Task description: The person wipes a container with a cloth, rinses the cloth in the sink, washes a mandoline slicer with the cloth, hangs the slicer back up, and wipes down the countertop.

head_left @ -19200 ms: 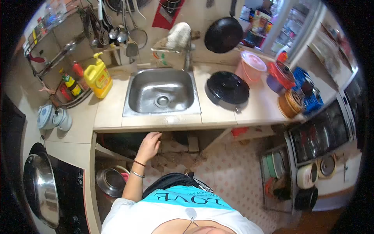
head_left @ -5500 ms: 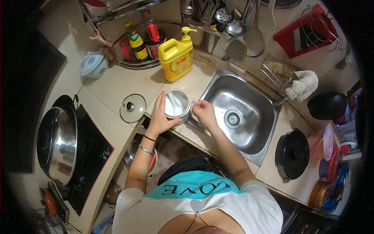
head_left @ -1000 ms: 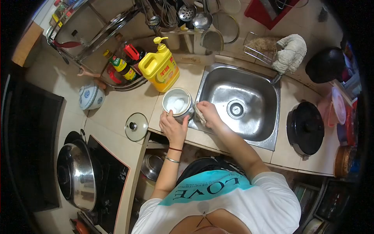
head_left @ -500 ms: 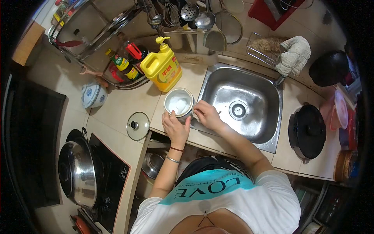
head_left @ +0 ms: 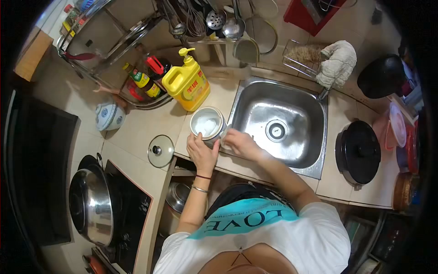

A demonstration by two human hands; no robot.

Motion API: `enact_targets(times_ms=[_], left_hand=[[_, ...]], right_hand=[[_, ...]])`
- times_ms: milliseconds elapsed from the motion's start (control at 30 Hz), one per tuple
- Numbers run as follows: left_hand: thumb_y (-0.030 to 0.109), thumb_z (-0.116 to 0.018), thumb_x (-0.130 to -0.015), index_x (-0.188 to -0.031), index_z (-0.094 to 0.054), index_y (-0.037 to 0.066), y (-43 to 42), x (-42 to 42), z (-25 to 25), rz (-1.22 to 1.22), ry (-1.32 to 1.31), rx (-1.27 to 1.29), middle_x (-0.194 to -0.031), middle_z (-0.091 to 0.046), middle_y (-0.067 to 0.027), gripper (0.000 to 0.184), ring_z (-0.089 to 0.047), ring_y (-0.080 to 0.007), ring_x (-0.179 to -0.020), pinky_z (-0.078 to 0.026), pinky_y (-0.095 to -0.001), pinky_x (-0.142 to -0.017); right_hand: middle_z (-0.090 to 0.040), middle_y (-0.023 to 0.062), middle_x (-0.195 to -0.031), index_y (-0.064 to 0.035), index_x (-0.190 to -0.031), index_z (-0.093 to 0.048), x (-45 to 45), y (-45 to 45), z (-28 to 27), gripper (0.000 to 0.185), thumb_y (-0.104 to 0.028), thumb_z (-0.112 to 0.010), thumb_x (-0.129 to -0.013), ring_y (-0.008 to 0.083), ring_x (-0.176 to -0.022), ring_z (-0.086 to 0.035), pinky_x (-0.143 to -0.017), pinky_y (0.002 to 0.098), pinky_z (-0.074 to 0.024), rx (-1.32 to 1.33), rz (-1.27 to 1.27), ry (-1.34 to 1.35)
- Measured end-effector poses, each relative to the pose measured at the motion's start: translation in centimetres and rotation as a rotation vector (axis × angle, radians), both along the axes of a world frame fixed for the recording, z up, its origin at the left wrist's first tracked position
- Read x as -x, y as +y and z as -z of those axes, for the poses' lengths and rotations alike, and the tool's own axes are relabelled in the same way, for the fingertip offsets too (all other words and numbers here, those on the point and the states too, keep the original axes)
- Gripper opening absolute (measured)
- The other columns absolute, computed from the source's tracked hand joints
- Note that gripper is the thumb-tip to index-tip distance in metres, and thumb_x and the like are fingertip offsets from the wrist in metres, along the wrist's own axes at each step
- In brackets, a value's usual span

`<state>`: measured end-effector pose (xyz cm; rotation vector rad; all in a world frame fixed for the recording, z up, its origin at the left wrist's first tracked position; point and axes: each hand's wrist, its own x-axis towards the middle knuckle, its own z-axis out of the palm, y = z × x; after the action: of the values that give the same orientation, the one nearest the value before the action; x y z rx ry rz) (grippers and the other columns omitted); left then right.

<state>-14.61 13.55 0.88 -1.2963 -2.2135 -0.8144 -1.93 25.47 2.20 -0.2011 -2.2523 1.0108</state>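
Note:
A round pot (head_left: 208, 112) with a white inside and a darker outer wall stands on the counter left of the sink, its top uncovered. Inside it lies something white (head_left: 206, 125) that I cannot make out. My left hand (head_left: 202, 153) is wrapped round the near side of the pot, thumb and fingers on its wall. Against the pot's right side, my right hand (head_left: 242, 144) grips a small whitish cloth (head_left: 224, 136), partly hidden by the fingers. A glass lid (head_left: 164, 148) with a black knob rests on the counter to the left.
A yellow pump bottle (head_left: 189, 86) stands just behind the pot. The steel sink (head_left: 299, 153) is on the right, with a black lidded pan (head_left: 362, 150) beyond it. Further left are a blue-and-white jar (head_left: 109, 116) and a large steel pot (head_left: 99, 205) by the cooktop (head_left: 132, 208).
My right hand has shifted slightly left and down along the pot's side, and more of the whitish cloth shows. My left hand keeps its hold. The whole view has shifted a little.

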Motion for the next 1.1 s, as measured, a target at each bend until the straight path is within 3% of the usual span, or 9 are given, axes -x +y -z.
enact_targets(times_ms=[100,133,233,367,567,833,1100], left_hand=[[0.025,-0.078,-0.066,-0.118,-0.043,-0.002,0.1,-0.1,0.0,0.0,0.003,-0.029,-0.12,-0.04,-0.0241,0.068,-0.04,-0.0421,-0.114,-0.035,-0.05,-0.096],[0.026,-0.078,-0.066,-0.118,-0.043,-0.002,0.1,-0.1,0.1,-0.003,0.009,-0.032,-0.12,-0.04,-0.0241,0.068,-0.04,-0.0421,-0.114,-0.035,-0.05,-0.096],[0.024,-0.079,-0.065,-0.117,-0.043,-0.001,0.1,0.1,0.3,0.001,0.013,-0.02,-0.12,-0.04,-0.0237,0.068,-0.04,-0.0417,-0.114,-0.035,-0.0497,-0.096],[0.022,-0.079,-0.063,-0.117,-0.043,0.0,0.0,0.2,0.3,0.017,0.025,-0.025,-0.119,-0.041,-0.023,0.068,-0.041,-0.0411,-0.113,-0.036,-0.0493,-0.096],[0.02,-0.079,-0.062,-0.117,-0.043,0.0,0.0,0.5,0.1,0.035,0.03,-0.022,-0.118,-0.041,-0.0234,0.069,-0.042,-0.0413,-0.111,-0.036,-0.0491,-0.095],[0.018,-0.079,-0.062,-0.117,-0.041,0.0,0.1,0.6,0.4,0.044,0.028,-0.051,-0.119,-0.04,-0.0249,0.069,-0.041,-0.0423,-0.112,-0.035,-0.0494,-0.096],[0.03,-0.079,-0.067,-0.116,-0.044,-0.002,0.2,0.6,0.5,0.018,0.067,-0.028,-0.117,-0.042,-0.0241,0.068,-0.042,-0.0418,-0.111,-0.038,-0.0492,-0.094]], right_hand=[[-0.055,0.0118,-0.086,-0.0041,-0.089,-0.059,0.2,1.0,1.1,0.009,-0.006,-0.059,-0.08,0.0308,-0.079,-0.06,-0.066,0.0407,-0.0487,0.15,0.222,0.038],[-0.055,0.0128,-0.083,-0.002,-0.089,-0.059,0.3,1.1,1.0,0.012,0.001,-0.059,-0.078,0.0296,-0.075,-0.058,-0.069,0.0361,-0.0477,0.187,0.217,0.06],[-0.055,0.0121,-0.083,-0.0024,-0.09,-0.06,1.6,0.3,1.1,0.015,0.003,-0.06,-0.076,0.0287,-0.074,-0.059,-0.067,0.0355,-0.0479,0.074,0.055,0.156],[-0.055,0.01,-0.088,-0.0058,-0.096,-0.059,1.7,-1.1,1.3,0.025,0.0,-0.062,-0.071,0.0297,-0.073,-0.061,-0.06,0.0374,-0.0503,-0.092,0.202,0.128],[-0.055,0.0103,-0.088,-0.0048,-0.095,-0.058,2.3,-2.0,1.8,0.03,0.002,-0.061,-0.067,0.0296,-0.071,-0.061,-0.058,0.037,-0.0507,-0.129,0.301,0.146],[-0.057,0.0148,-0.083,-0.003,-0.091,-0.059,3.0,-2.6,1.2,0.016,0.002,-0.057,-0.076,0.0336,-0.072,-0.06,-0.06,0.0379,-0.0489,0.135,0.388,0.22],[-0.059,0.0178,-0.081,-0.0003,-0.087,-0.059,4.4,-2.4,1.8,0.011,0.003,-0.054,-0.079,0.0359,-0.074,-0.06,-0.066,0.0389,-0.0477,0.355,0.484,0.222]])
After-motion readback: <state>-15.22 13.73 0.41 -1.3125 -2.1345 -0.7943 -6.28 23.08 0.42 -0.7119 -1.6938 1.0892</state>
